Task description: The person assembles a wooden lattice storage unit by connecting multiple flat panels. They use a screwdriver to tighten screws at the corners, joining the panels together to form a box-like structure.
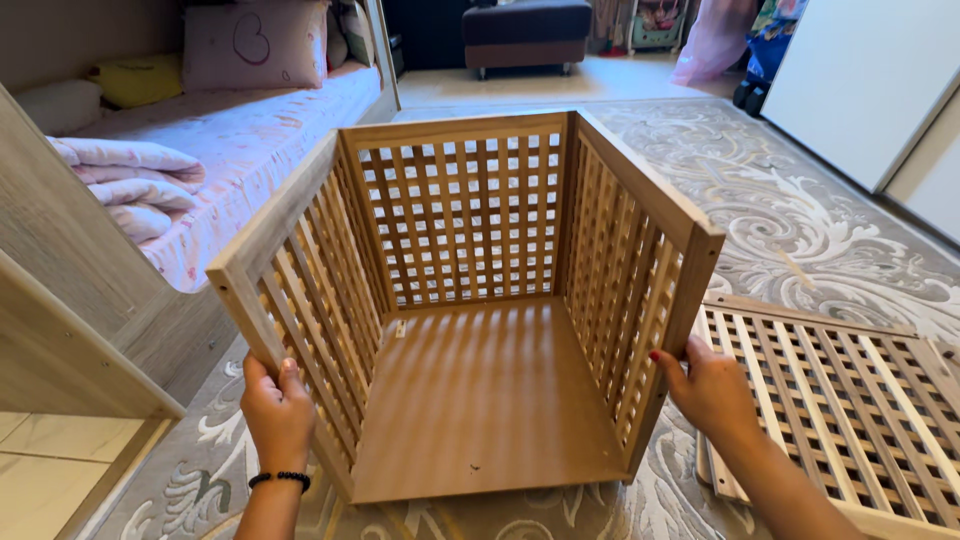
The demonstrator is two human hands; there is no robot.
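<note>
A wooden lattice box (470, 200) stands on the patterned carpet in front of me, with three slatted walls, a solid floor panel and its near side open. My left hand (277, 410) grips the front post of the left lattice wall, with a black bead bracelet on the wrist. My right hand (708, 390) holds the front post of the right lattice wall. Both walls stand upright.
A loose lattice panel (850, 400) lies flat on the carpet (800, 210) to the right. A bed (230, 150) with folded blankets and pillows runs along the left, behind a wooden frame (70, 300). A dark sofa (525, 30) stands far back. White cabinet doors (870, 80) are at the right.
</note>
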